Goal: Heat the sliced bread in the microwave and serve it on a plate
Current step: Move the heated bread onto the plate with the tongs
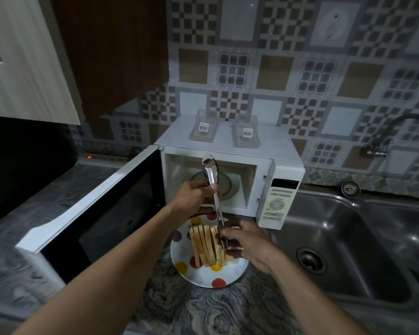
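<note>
Your right hand [248,243] pinches the handle end of smooth steel tongs [217,212], and your left hand [191,199] curls round their middle. Pale sliced bread [203,245] stands on edge on the round dotted plate [203,279] before the open microwave [282,170].

Head-worn, wide-angle; faces forward-down, close to microwave [286,170].

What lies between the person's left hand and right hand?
In the head view, long silver metal tongs bridge the left hand and right hand; both hold them.
</note>
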